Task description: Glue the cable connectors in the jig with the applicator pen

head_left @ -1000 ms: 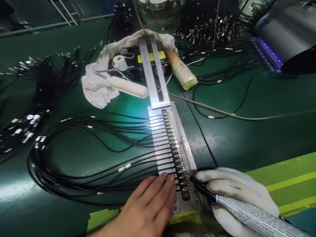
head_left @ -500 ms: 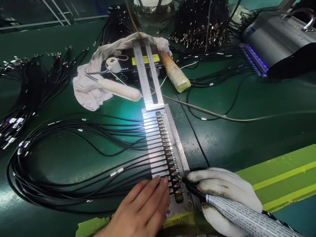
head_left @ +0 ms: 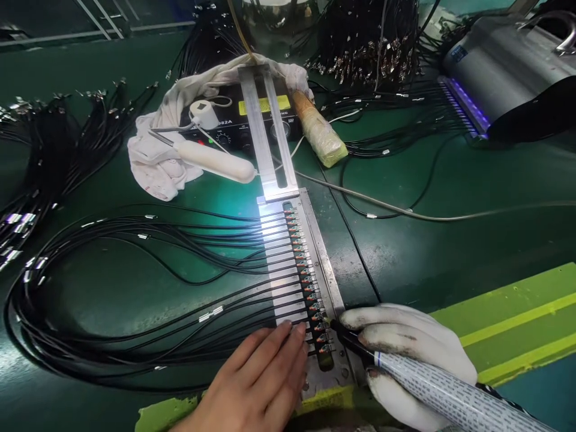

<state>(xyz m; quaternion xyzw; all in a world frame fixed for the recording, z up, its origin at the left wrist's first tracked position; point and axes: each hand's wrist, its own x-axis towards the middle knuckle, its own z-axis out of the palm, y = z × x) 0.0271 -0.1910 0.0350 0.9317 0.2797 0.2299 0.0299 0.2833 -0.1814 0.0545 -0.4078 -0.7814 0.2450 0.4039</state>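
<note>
Black cables (head_left: 31, 342) lie across a slotted metal fixture (head_left: 318, 246) on a green counter (head_left: 427, 258), looping out beyond the fixture's left edge; their exposed ends (head_left: 299, 256) form a row along its length. The left hand (head_left: 256, 381), bare, rests flat with fingers pressed together over cables at the fixture's near left corner. The gloved right hand (head_left: 414, 348) pinches a patterned pen-like tool (head_left: 432, 384), its front pointing toward the nearer ends. A control box (head_left: 234, 133) stands beyond the fixture's far edge
</note>
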